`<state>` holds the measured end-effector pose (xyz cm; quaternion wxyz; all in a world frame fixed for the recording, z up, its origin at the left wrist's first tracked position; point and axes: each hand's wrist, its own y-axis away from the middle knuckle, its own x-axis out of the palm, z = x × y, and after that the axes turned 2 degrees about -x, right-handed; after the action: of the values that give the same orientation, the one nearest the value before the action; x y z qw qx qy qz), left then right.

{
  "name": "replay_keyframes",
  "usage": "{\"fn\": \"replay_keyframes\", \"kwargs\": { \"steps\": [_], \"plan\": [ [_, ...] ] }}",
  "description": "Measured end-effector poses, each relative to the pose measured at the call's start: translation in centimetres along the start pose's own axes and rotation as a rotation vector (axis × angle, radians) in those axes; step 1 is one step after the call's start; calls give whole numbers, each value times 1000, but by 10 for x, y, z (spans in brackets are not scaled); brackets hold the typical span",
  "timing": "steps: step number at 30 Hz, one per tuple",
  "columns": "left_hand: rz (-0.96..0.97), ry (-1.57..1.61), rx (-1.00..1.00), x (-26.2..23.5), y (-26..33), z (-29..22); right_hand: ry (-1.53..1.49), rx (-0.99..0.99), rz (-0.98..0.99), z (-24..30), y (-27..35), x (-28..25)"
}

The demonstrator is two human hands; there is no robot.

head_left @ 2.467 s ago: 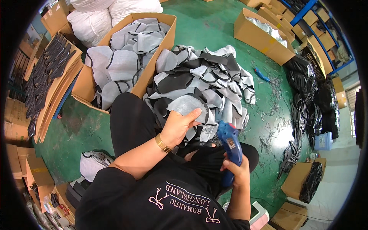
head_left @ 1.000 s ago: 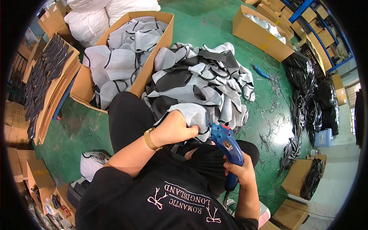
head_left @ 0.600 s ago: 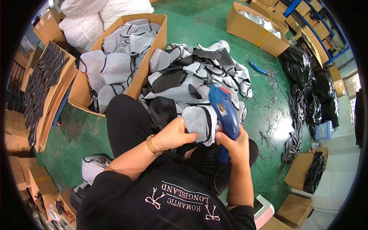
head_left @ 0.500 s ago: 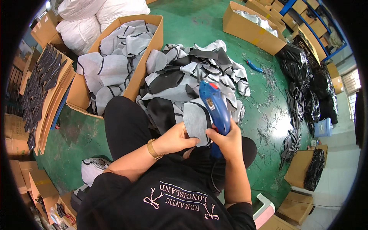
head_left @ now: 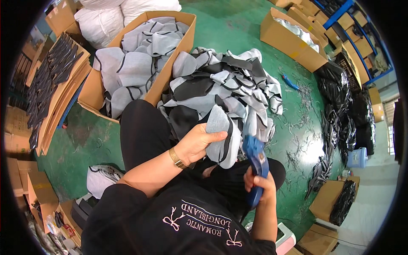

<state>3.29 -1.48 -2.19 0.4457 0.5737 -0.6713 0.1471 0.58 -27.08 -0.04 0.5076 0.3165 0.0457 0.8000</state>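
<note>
My left hand (head_left: 199, 142) pinches a curved grey fabric piece (head_left: 217, 119) with a black binding strip, thumb on top, held up over my lap. To its right, my right hand (head_left: 260, 185) is wrapped around the handle of a blue handheld electric cutter (head_left: 257, 159). The cutter's head points up and away, a little apart from the fabric piece. Beyond my hands, a heap of grey and black fabric pieces (head_left: 193, 87) lies on the floor.
An open cardboard box (head_left: 170, 68) at far left is filled with similar pieces. Another box (head_left: 293, 44) stands far right. Thin trimmings (head_left: 299, 121) and a blue tool (head_left: 290, 81) lie on the green floor. Black plastic bags (head_left: 333, 80) line the right side; stacked cardboard (head_left: 63, 100) leans left.
The cutter has moved down and right, away from the fabric piece. My left hand has turned the piece, showing its black strip and more of its surface. The view has shifted slightly.
</note>
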Motion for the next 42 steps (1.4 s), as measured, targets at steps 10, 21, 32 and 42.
{"fn": "replay_keyframes", "kwargs": {
  "steps": [10,21,32,42],
  "plan": [
    [17,-77,62,11,4,-8,56,221,13,-16,24,-11],
    [56,-37,41,9,9,1,-83,163,19,-26,17,-2],
    [128,-105,-1,12,11,8,-103,-71,-82,-3,-11,13],
    [40,-441,36,9,8,16,657,-272,-325,16,-50,50]
  ]
}}
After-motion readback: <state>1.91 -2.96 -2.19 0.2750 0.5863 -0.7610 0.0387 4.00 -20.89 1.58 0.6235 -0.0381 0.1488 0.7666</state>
